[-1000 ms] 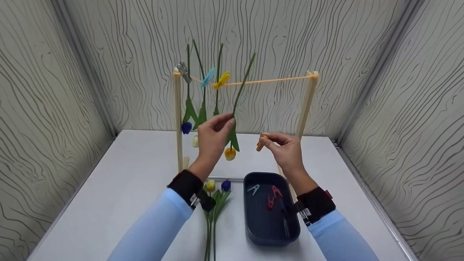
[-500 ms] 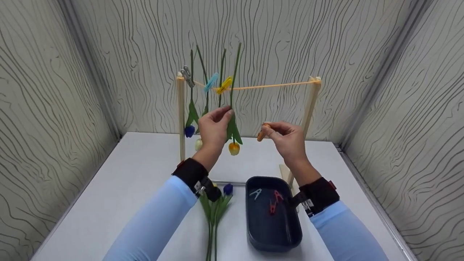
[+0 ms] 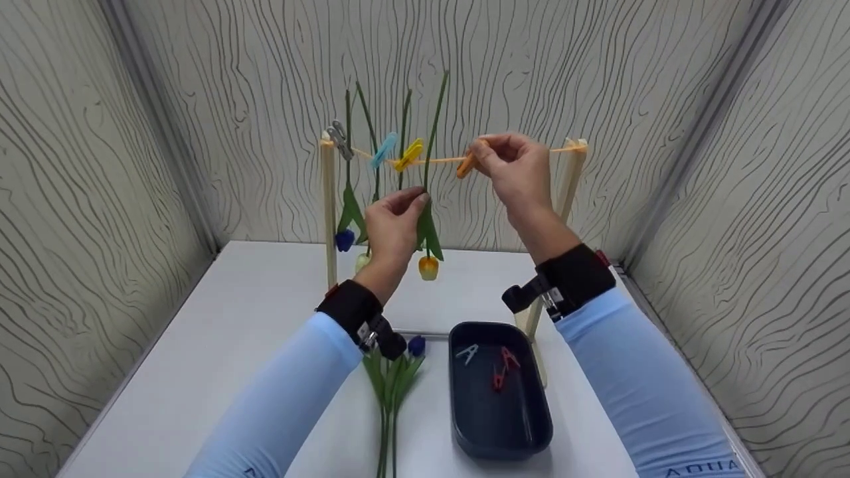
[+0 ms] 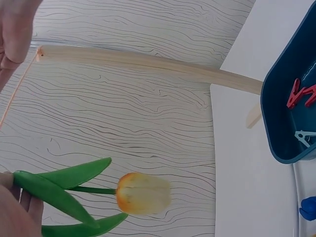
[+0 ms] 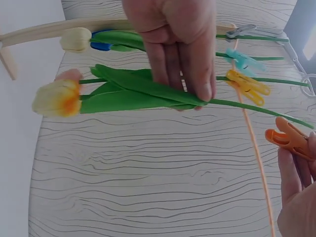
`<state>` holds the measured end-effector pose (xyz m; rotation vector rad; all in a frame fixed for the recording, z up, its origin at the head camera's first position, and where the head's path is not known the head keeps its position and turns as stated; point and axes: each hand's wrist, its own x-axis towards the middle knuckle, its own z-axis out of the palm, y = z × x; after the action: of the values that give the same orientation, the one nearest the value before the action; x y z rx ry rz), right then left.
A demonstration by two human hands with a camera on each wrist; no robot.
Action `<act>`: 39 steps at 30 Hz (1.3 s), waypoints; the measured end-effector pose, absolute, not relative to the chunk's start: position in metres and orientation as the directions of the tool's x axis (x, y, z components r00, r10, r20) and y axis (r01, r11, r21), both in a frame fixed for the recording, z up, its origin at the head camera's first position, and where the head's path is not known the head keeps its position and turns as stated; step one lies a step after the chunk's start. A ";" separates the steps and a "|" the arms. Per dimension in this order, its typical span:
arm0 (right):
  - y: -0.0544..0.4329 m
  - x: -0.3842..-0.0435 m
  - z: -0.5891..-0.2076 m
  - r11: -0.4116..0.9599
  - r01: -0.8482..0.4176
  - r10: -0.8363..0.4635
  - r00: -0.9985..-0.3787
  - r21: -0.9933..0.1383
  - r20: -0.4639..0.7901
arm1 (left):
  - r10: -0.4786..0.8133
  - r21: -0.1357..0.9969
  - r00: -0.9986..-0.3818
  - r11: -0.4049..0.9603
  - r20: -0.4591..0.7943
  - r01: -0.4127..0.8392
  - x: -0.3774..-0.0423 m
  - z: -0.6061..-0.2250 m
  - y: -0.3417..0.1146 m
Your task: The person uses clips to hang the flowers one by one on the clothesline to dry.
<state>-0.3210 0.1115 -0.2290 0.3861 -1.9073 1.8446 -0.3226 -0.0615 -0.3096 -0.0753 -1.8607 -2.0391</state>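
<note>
My left hand (image 3: 395, 222) pinches the green stem of an orange-and-yellow tulip (image 3: 428, 268), which hangs head down with its stem crossing the orange cord (image 3: 441, 160). In my right hand (image 3: 521, 172) an orange clothespin (image 3: 467, 164) is pinched, held at cord height just right of that stem. Its jaws point toward the stem in the right wrist view. Left along the cord, grey (image 3: 339, 139), light blue (image 3: 384, 150) and yellow (image 3: 409, 155) clothespins hold other upside-down tulips, one with a blue head (image 3: 344, 240). My left hand partly hides these flowers.
Two wooden posts (image 3: 329, 212) carry the cord above the white table (image 3: 265, 318). A dark blue bin (image 3: 503, 425) at front right contains a pale clothespin (image 3: 467, 354) and red clothespins (image 3: 498, 380). More tulips (image 3: 392, 385) lie left of the bin, partly under my left wrist strap.
My right hand has risen with the orange clothespin from below the cord to its height. My left hand has raised the tulip slightly, and its stem has shifted left toward the yellow clothespin.
</note>
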 end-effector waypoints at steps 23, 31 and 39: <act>0.081 -0.339 -0.213 -0.015 -0.334 0.083 -0.940 -0.943 0.331 | -0.245 0.950 -0.923 -0.027 0.296 0.312 -0.322 -0.308 -0.056; 0.074 -0.337 -0.222 0.111 -0.349 0.042 -0.934 -0.931 0.355 | -0.247 0.946 -0.916 0.016 0.317 0.323 -0.326 -0.312 -0.057; 0.069 -0.330 -0.225 0.123 -0.327 0.062 -0.940 -0.937 0.336 | -0.245 0.944 -0.912 0.051 0.328 0.325 -0.324 -0.315 -0.059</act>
<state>-0.3299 0.0689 -0.2247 0.2600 -2.1127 1.8863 -0.3242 -0.0589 -0.3149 -0.0801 -1.9346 -1.9159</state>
